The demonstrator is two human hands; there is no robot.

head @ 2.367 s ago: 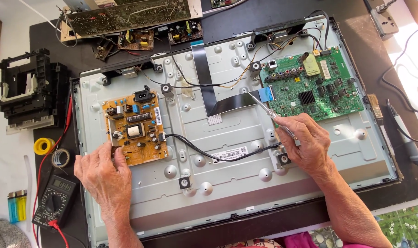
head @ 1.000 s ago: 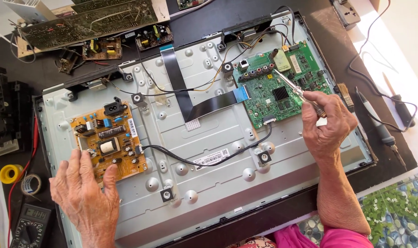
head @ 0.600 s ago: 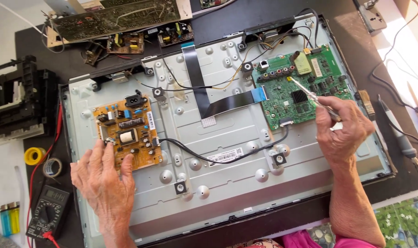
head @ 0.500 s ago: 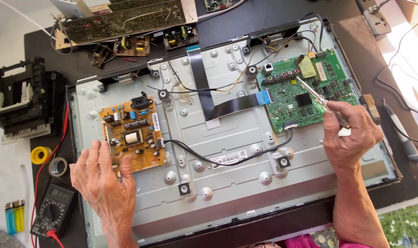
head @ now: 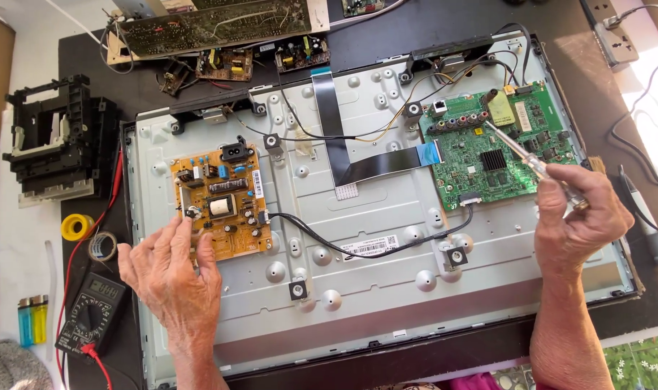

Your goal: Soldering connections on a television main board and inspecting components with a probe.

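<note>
An opened flat screen's grey metal back panel [head: 387,303] lies across a black table. An orange power board [head: 223,198] is mounted at its left, a green main board [head: 499,152] at its right. A flat black ribbon cable [head: 343,155] and a thin black wire [head: 358,249] run between them. My left hand [head: 171,278] rests flat on the panel, fingertips touching the orange board's lower left corner. My right hand [head: 578,224] grips a thin metal screwdriver [head: 520,153], its tip over the top middle of the green board.
A multimeter [head: 91,314] with red leads lies at the front left. Near it are a yellow solder roll [head: 76,227], a tape roll [head: 103,246] and two lighters [head: 31,319]. A black plastic frame [head: 58,141] sits at left. Loose circuit boards [head: 213,25] line the far edge.
My right hand moved from the panel's middle to the green board at the right, carrying the screwdriver. My left hand has stayed by the orange board. The camera view has shifted.
</note>
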